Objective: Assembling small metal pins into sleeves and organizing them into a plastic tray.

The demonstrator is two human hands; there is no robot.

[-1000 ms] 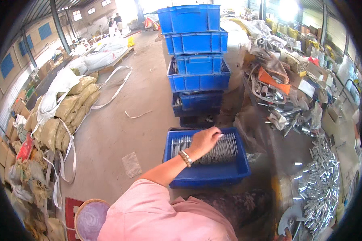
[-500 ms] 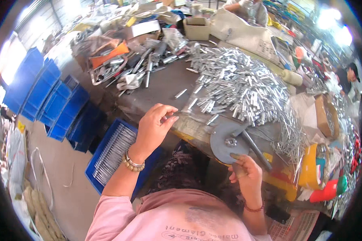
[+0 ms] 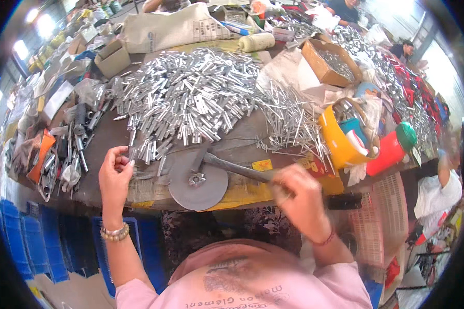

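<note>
At the left edge of a large heap of short silver metal tubes (image 3: 191, 92), my left hand (image 3: 114, 175) is closed, thumb and fingertips drawn together. Whether a tube is pinched there is too small to make out. A hammer (image 3: 237, 167) lies with its head over a round grey metal disc (image 3: 198, 185), which has a nut-like piece (image 3: 196, 179) at its centre. My right hand (image 3: 301, 198) is at the end of the hammer's dark handle, fingers curled and smeared by motion, so a grip cannot be confirmed.
Thin metal rods (image 3: 296, 121) lie right of the tubes. Beyond them stand a yellow container (image 3: 340, 139), a red cylinder with a green end (image 3: 384, 157) and a cardboard box (image 3: 322, 69). Loose tools (image 3: 72, 149) lie at left. Blue crates (image 3: 33, 242) stand below the bench. Other people are at the back.
The view has swung right, bringing the disc and heap toward the middle. My right hand has gone from the disc's edge to the hammer's handle end. My left hand is now beside the tubes.
</note>
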